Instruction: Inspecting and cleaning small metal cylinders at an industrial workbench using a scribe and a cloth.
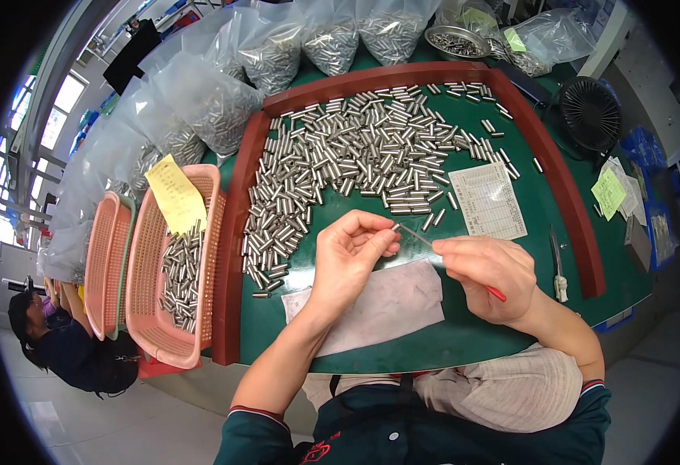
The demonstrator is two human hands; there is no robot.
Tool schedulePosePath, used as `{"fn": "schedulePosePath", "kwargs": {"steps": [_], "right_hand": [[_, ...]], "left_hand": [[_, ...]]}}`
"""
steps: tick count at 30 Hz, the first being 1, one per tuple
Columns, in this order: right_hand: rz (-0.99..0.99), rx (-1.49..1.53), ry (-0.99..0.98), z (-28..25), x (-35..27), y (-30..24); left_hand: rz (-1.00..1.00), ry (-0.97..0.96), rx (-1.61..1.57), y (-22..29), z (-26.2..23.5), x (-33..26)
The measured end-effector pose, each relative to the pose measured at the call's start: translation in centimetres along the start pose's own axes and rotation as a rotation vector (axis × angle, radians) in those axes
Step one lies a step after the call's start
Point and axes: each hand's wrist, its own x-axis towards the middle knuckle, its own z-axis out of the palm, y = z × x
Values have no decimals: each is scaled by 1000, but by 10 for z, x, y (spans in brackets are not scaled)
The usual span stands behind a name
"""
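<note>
Pin [396, 227] is being held up in the head view, above the middle of a green table [464, 341]. The left hand [348, 252] is pinching it between thumb and fingertips. The right hand [495, 275] is gripping a thin tool with a red end [496, 294], its tip pointing at the pin; whether they are touching is too small to tell. Below the hands, a pale cloth [386, 306] is lying flat. Beyond them, many loose pins [355, 147] are spreading inside a red-brown frame [228, 310], and a printed sheet [489, 200] is lying just right of them. At left, a pink basket [144, 294] is holding more pins and a yellow note [176, 194]. Bags [212, 116] of pins are standing behind. At right, a black fan [590, 115] is standing; at far left, another person [76, 349] is sitting.
</note>
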Motion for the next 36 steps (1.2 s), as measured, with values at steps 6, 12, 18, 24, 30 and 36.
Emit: {"fn": "schedulePosePath", "kwargs": {"steps": [6, 12, 18, 24, 30, 36], "right_hand": [[-16, 43, 24, -7, 0, -3], [-33, 29, 82, -1, 0, 0], [-28, 61, 103, 1, 2, 0], [-19, 65, 85, 1, 1, -1], [-2, 57, 57, 2, -2, 0], [-23, 48, 3, 4, -3, 2]], "left_hand": [[45, 31, -9, -1, -6, 4], [-68, -74, -50, 0, -8, 5], [-137, -106, -132, 0, -10, 6], [-153, -115, -122, 0, -8, 5], [-135, -112, -78, 1, -7, 4], [-95, -83, -85, 1, -5, 3]]}}
